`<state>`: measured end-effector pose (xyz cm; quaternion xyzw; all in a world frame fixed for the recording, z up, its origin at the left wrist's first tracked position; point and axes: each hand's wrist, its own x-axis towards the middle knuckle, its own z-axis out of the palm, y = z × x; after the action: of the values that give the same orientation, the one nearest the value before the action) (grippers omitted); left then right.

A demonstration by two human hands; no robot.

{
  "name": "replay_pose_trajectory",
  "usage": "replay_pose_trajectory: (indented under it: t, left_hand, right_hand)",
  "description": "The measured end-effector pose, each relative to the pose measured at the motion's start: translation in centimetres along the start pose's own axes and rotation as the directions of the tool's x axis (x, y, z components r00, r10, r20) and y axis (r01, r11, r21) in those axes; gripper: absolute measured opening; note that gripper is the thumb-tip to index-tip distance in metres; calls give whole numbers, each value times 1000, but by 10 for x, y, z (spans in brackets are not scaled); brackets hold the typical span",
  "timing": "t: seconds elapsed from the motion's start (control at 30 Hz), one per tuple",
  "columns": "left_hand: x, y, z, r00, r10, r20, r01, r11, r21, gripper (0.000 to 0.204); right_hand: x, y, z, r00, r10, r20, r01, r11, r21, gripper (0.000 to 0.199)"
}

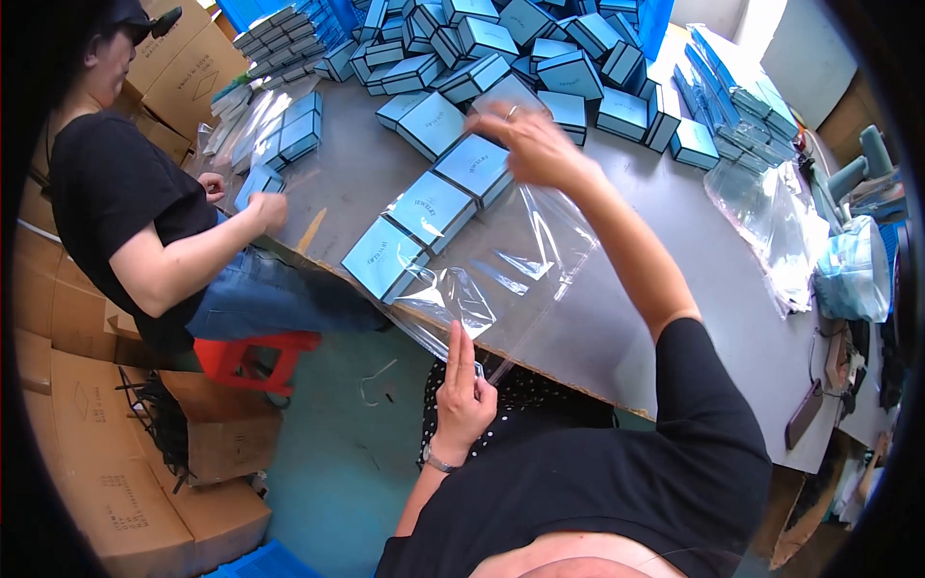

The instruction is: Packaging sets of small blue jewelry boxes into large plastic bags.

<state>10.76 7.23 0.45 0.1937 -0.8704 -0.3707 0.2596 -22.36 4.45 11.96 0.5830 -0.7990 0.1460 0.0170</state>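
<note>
Here the person's left hand [462, 390] pinches the near edge of a clear plastic bag [525, 275] at the front of the grey table [713, 299], fingers pressed together on the film. The right hand [535, 144] reaches out over the far end of the bag, its fingers spread and blurred, close to the last of a short row of flat light-blue boxes [434, 207]; whether it grips the film or a box I cannot tell. The bag lies open and flat on the table, just to the right of that row of three boxes, which runs from the table's front edge toward the middle. None of the three appears to be inside the bag, so by the look of it the bagging of this row has barely begun.

Much seems left to do: a large heap of the same blue boxes [501, 43] covers the far side of the table, and another stack [737, 91] leans at the far right. A pile of spare clear bags [771, 226] lies to the right. A few boxes near the co-worker seem already wrapped in film [289, 135].

On the left a co-worker in a black shirt sits on a red stool [255, 356], one hand [270, 207] on boxes at the table's edge. Brown cartons [106, 472] stand on the floor.
</note>
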Motion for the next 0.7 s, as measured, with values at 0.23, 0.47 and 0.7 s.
replay_pose_trajectory:
  t: [0.23,0.47,0.7]
  left_hand:
    - [-2,-11,11,998,37,-40,-35,998,48,82]
    - [1,-1,5,999,-20,-49,18,999,-42,80]
    - [3,-5,-5,999,-29,-32,25,995,-96,84]
  right_hand:
    - [48,130,92,934,-305,-185,77,678,-731,79]
    - [-42,125,34,694,634,-340,-288,678,677,76]
    - [-223,119,60,683,625,-378,-497,777,386,87]
